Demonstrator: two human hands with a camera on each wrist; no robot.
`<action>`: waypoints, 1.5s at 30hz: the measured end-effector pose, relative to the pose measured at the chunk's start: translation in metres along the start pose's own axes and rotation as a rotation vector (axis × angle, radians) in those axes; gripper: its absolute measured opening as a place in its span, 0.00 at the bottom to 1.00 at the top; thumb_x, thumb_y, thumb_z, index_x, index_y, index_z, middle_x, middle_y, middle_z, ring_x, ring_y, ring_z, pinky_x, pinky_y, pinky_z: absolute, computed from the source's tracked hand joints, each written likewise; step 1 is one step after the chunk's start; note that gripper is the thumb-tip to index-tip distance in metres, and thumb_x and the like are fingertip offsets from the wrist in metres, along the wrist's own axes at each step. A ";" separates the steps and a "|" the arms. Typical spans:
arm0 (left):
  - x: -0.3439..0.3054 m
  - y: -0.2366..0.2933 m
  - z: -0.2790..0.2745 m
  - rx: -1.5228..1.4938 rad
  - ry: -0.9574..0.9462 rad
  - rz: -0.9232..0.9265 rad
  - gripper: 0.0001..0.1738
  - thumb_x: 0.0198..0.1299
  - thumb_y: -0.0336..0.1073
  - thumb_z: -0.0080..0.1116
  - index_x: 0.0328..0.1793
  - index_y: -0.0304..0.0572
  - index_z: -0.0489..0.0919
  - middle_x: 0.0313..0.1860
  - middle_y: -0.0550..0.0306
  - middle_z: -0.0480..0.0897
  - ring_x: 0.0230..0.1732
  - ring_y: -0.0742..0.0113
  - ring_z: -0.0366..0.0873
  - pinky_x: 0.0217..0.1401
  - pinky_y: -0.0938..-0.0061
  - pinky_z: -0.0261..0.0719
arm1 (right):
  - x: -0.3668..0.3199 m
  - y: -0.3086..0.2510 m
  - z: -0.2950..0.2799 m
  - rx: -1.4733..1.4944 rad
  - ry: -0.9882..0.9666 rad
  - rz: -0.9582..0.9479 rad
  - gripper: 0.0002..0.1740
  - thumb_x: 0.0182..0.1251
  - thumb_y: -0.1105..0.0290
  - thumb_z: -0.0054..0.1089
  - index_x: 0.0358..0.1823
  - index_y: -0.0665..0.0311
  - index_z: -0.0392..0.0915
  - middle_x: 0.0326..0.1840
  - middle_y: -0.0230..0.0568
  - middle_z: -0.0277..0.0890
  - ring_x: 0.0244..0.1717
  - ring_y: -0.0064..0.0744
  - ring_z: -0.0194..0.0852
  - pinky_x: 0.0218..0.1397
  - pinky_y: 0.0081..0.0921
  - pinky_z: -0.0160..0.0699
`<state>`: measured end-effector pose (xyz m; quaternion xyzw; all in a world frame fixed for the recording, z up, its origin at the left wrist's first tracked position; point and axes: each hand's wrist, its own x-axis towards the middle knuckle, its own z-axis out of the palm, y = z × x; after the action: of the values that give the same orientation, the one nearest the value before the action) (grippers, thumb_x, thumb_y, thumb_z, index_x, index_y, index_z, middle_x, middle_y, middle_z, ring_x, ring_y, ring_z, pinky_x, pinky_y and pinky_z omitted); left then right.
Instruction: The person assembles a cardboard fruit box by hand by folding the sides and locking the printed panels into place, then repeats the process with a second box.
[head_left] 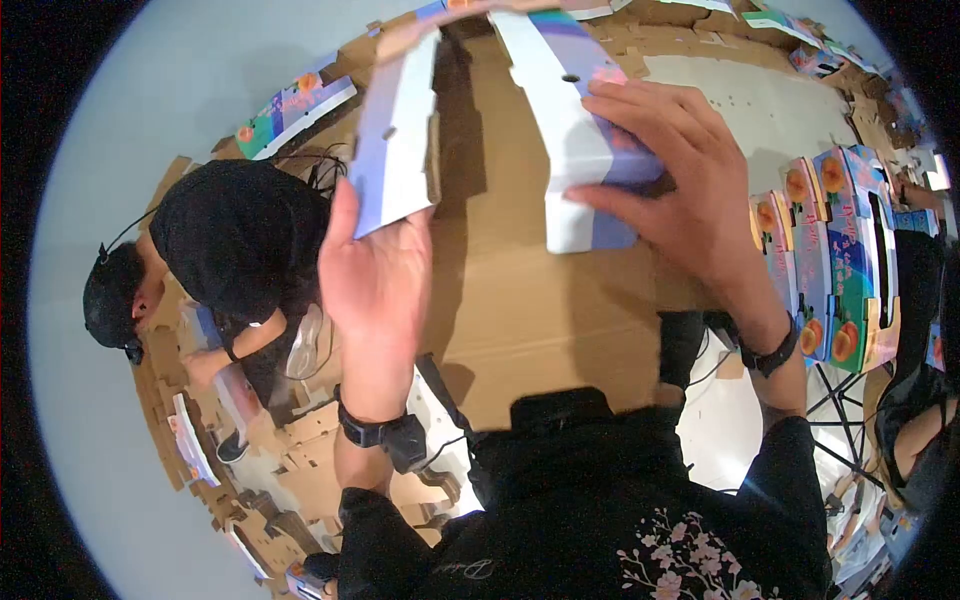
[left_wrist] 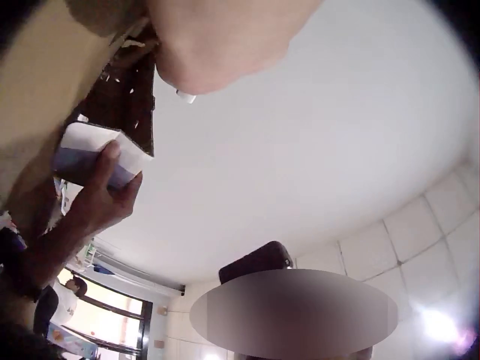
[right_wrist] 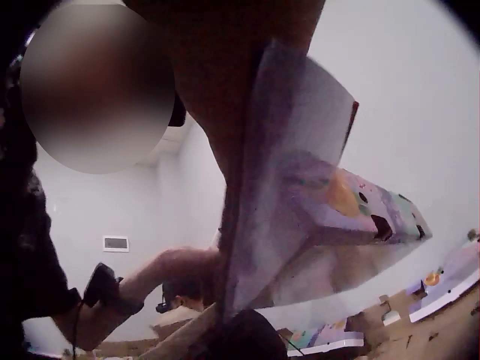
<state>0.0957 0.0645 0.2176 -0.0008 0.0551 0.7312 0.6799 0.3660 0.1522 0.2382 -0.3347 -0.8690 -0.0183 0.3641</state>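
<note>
Both hands hold a partly folded cardboard box (head_left: 585, 140), white and purple with printed flowers, above a brown cardboard surface. The left hand (head_left: 380, 275), palm turned up, grips the near end of the left side wall (head_left: 400, 135); its thumb is on the outer side and most of its fingers are hidden behind the wall. The right hand (head_left: 690, 180) grips the near corner of the right side wall, thumb on the white face and fingers over the purple outside. In the left wrist view, the right hand (left_wrist: 101, 202) pinches the box's white-and-purple corner (left_wrist: 94, 142).
Under the box lies a brown cardboard surface (head_left: 540, 350). Printed boxes (head_left: 825, 260) stand upright at right. Another person in a black cap (head_left: 115, 300) works at left, near cardboard pieces (head_left: 340, 460). A printed panel (head_left: 295, 115) lies at the back left.
</note>
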 end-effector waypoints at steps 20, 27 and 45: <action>-0.130 -0.062 -0.143 0.431 0.668 -0.494 0.24 0.75 0.37 0.50 0.71 0.30 0.66 0.67 0.45 0.74 0.64 0.54 0.76 0.67 0.66 0.80 | -0.167 0.005 0.027 0.338 -0.823 0.171 0.41 0.47 0.67 0.76 0.66 0.61 0.72 0.71 0.45 0.68 0.68 0.51 0.69 0.71 0.41 0.70; -0.176 -0.023 -0.133 1.724 0.307 -0.269 0.21 0.71 0.30 0.55 0.68 0.38 0.73 0.60 0.47 0.77 0.63 0.62 0.73 0.66 0.67 0.71 | -0.202 0.002 -0.016 0.118 -0.755 0.733 0.42 0.58 0.60 0.74 0.72 0.64 0.66 0.64 0.52 0.72 0.61 0.49 0.75 0.60 0.39 0.78; -0.167 -0.041 -0.148 1.780 0.163 -0.092 0.62 0.45 0.22 0.77 0.83 0.45 0.48 0.80 0.45 0.58 0.55 0.59 0.81 0.51 0.66 0.87 | -0.201 -0.027 -0.016 0.873 -0.653 0.933 0.50 0.54 0.85 0.69 0.79 0.61 0.55 0.64 0.43 0.63 0.52 0.29 0.76 0.59 0.28 0.80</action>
<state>0.1378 -0.1113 0.0796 0.4729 0.6501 0.3874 0.4513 0.4619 0.0126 0.1263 -0.4833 -0.6280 0.5896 0.1560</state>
